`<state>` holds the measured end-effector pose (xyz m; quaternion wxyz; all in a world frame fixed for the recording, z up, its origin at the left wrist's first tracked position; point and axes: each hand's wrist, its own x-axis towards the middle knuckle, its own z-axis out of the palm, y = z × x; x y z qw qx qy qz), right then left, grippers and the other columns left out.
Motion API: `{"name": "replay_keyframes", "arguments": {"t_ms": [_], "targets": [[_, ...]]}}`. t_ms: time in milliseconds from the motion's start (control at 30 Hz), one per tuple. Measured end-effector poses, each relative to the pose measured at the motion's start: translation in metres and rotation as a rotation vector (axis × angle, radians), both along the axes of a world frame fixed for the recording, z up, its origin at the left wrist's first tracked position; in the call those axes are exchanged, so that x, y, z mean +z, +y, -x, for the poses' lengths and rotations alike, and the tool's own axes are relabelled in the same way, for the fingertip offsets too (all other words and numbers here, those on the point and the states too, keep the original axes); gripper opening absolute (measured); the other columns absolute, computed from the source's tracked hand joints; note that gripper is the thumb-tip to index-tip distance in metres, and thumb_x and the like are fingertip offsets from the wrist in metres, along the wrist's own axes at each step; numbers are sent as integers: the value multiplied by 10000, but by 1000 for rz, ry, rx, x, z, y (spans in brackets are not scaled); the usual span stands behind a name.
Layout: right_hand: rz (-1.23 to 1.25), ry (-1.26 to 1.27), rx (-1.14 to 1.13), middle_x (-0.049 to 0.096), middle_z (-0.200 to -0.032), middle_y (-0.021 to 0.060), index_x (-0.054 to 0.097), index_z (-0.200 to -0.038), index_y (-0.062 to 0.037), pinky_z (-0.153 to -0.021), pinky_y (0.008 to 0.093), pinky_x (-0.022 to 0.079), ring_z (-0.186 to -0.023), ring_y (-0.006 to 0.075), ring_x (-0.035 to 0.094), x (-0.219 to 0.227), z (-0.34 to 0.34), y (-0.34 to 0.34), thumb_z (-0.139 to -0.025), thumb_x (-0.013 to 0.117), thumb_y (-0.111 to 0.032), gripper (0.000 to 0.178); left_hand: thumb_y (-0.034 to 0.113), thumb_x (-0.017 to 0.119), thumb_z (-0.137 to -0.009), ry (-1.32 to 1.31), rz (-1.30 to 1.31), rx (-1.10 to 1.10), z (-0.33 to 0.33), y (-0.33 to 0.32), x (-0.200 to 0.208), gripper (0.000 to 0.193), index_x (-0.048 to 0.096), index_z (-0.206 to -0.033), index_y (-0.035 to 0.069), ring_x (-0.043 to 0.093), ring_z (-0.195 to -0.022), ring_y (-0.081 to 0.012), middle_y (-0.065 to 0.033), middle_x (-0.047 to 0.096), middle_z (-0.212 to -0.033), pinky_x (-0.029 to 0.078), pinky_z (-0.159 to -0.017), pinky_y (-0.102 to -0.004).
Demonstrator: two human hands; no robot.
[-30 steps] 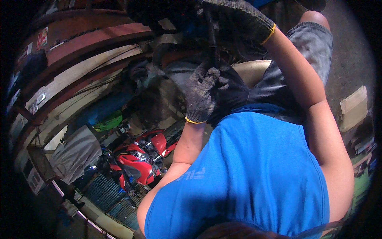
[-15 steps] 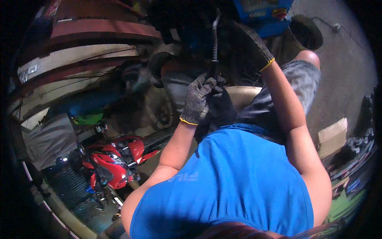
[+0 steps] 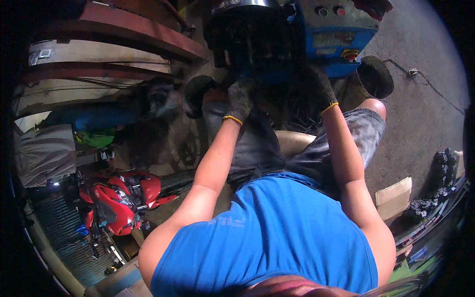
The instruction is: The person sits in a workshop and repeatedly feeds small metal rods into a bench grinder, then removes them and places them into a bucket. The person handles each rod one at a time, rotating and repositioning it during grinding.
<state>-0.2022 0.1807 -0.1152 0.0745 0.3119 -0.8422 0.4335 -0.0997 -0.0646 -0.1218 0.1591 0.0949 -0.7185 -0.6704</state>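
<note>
Both my hands wear dark grey knit gloves with yellow cuffs and reach forward to a blue and black machine. My left hand is at the machine's near left edge; its fingers point away from me into shadow, and what they hold, if anything, does not show. Lower right of the machine's dark middle, my right hand reaches in under the blue control box. Its fingers are lost in the dark. A shiny round metal part tops the machine at the far edge.
Right of the machine stands a round bucket, with a cable on the floor beyond. Cardboard and dark metal pieces lie at the right. Red beams and a red motorcycle are on the left.
My left hand has moved forward to the machine; the ribbed metal rod upright before it is no longer visible. My right hand sits lower in the picture. The view has tilted up, showing more machine.
</note>
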Motion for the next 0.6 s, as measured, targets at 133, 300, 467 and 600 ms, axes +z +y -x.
{"name": "replay_keyframes", "arguments": {"t_ms": [133,300,467,600], "targets": [[28,-23,-30,671,-1029,221,641,-1138,-43,-809,449,515,-954,424,626,10,-4,4,-849,669,-215,338,81,659,-908,-283,-452,72,17,7,21,106,692,-1006,57,658,-861,-156,-58,692,-934,537,-751,-308],[-71,43,-25,664,-1023,217,643,-1103,-44,-806,469,509,-954,437,612,4,0,3,-852,658,-213,302,84,664,-914,-17,181,36,20,-4,-13,130,713,-1025,39,657,-861,-152,-60,703,-961,540,-746,-294],[-27,57,-27,659,-1066,215,645,-1127,-46,-838,462,507,-990,428,608,7,2,6,-866,650,-204,306,84,668,-903,-21,299,-26,27,-9,-27,240,713,-1137,54,672,-891,-202,-84,714,-980,551,-803,-319],[-62,41,8,649,-1107,226,643,-1160,-44,-866,453,504,-1027,420,605,14,-2,-3,-870,651,-200,330,35,650,-829,-241,595,-52,27,-50,-78,417,685,-1234,125,662,-1037,-311,-168,693,-1126,532,-919,-389]]}}
